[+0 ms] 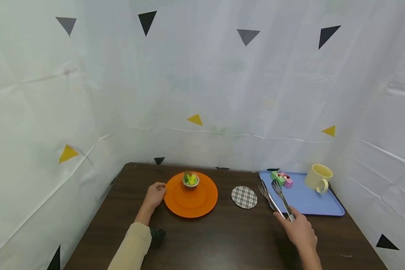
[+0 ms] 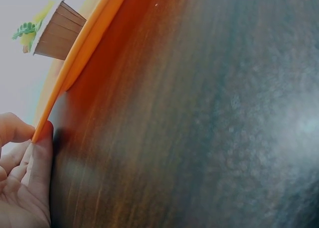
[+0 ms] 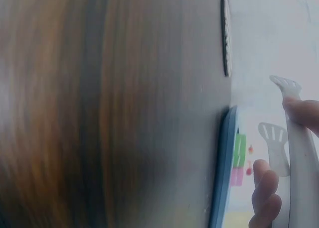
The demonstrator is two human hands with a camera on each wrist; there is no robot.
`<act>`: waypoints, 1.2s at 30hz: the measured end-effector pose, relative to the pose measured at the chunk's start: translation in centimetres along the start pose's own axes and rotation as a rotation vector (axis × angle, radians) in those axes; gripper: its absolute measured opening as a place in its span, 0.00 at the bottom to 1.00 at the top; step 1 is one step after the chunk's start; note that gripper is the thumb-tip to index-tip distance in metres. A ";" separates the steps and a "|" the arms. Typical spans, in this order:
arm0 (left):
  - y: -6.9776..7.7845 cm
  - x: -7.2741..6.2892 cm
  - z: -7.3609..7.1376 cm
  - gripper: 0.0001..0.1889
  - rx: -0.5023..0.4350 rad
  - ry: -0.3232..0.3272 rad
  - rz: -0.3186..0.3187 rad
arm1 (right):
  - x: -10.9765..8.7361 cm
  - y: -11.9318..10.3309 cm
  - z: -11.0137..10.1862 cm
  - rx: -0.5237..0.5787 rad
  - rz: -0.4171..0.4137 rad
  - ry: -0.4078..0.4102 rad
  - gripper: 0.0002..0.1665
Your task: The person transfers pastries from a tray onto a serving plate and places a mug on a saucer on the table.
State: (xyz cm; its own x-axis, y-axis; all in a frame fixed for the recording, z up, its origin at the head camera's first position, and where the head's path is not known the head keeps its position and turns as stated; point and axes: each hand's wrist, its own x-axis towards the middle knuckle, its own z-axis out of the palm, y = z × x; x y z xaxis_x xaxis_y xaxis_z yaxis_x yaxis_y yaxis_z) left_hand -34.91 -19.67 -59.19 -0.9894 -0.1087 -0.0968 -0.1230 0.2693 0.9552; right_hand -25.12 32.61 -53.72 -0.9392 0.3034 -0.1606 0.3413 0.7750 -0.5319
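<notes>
My left hand (image 1: 156, 195) pinches the left rim of an orange plate (image 1: 202, 202), thumb above and fingers beneath in the left wrist view. On the plate stands a small pleated cup (image 2: 61, 30) topped with yellow and green pieces (image 1: 190, 179). My right hand (image 1: 299, 229) holds metal tongs (image 1: 282, 198), whose two slotted tips are spread apart with nothing between them. The tips hover by the left edge of a blue tray (image 1: 303, 200). A green cake piece (image 1: 277, 177) and a pink cake piece (image 1: 287, 181) sit side by side at the tray's far left.
A pale yellow mug (image 1: 318, 177) stands at the tray's right end. Between plate and tray lies a round checked coaster (image 1: 244, 197). The dark wooden table (image 1: 236, 240) meets white curtains (image 1: 202, 75) at the back and sides. A small dark object (image 1: 157, 235) is beside my left sleeve.
</notes>
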 end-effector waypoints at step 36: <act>-0.8 1.4 -0.1 0.20 0.026 -0.002 -0.033 | 3.5 3.5 -1.6 -0.034 0.161 -0.025 0.70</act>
State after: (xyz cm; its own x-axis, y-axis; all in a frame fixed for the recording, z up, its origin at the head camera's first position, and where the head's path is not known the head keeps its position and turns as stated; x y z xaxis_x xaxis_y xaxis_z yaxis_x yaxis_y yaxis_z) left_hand -36.18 -20.15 -60.06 -0.9849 -0.1163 -0.1281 -0.1571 0.2907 0.9438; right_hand -27.13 37.26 -54.84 -0.8727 0.4115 -0.2629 0.4883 0.7359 -0.4690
